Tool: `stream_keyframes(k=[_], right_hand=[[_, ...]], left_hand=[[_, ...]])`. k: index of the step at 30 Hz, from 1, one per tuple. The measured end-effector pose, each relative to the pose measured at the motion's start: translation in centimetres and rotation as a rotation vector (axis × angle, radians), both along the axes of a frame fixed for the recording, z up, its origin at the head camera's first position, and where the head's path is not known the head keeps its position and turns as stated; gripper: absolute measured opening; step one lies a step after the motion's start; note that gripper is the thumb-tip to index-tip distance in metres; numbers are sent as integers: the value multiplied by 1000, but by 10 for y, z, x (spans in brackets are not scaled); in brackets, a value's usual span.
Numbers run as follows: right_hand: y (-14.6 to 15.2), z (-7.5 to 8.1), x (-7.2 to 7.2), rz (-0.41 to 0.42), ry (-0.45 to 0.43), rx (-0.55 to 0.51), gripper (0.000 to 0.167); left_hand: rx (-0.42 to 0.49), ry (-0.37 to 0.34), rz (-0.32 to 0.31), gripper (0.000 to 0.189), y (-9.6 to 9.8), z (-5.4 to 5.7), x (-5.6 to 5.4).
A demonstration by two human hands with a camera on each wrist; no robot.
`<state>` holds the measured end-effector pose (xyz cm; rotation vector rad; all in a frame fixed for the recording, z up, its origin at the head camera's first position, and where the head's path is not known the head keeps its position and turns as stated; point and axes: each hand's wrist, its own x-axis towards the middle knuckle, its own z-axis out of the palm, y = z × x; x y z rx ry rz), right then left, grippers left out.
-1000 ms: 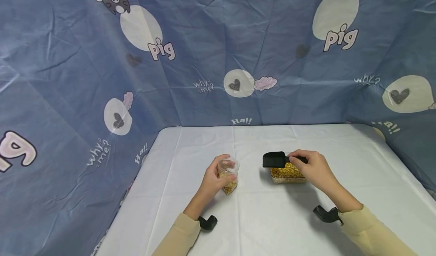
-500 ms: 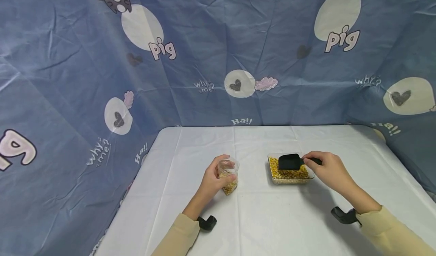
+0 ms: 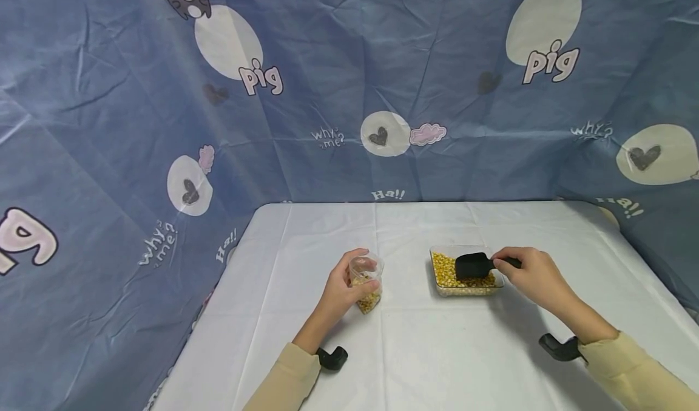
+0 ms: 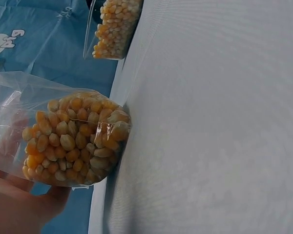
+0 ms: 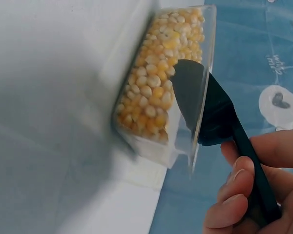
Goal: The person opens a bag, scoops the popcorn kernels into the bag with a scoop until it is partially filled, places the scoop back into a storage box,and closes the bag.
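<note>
the left hand (image 3: 345, 282) curls round a clear bag (image 3: 366, 268), thumb on its near side and fingers on the far side; the mouth faces up, probably to keep it spread while the corn (image 4: 71, 141) settles at the bottom. whether the bag's base touches the tabletop (image 3: 415, 350), i cannot tell. the right hand (image 3: 531, 275) pinches the handle (image 5: 254, 168) of a black scoop (image 3: 472, 266), its blade reaching leftward from the fingers into a clear box (image 3: 443, 291), tip against the kernels (image 3: 443, 270). gripping it this far back seems meant to keep the fingers outside the box. the box's right rim is just beside those fingers, so the blade could catch there. between the left hand and the box runs a stretch of tabletop, seemingly room enough for sideways moves; the far edge lies well beyond both hands.
</note>
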<state>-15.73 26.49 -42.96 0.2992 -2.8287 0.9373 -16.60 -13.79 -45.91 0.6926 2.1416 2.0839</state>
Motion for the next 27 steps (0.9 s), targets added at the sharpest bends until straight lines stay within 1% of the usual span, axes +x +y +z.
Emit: stream_keyframes(k=[7, 12, 17, 23, 27], right_hand=[[-9, -12, -4, 6, -48, -35, 22], [-18, -16, -8, 11, -33, -32, 21], [-26, -17, -12, 6, -36, -27, 19], [-36, -15, -17, -1, -67, -29, 19], [-37, -16, -20, -6, -92, -44, 19]], left_hand=[[-2, 1, -10, 67, 1, -1, 1], [-3, -10, -4, 67, 2, 0, 0], [0, -14, -5, 65, 2, 0, 1], [6, -13, -8, 66, 2, 0, 0], [1, -8, -16, 68, 1, 0, 0]])
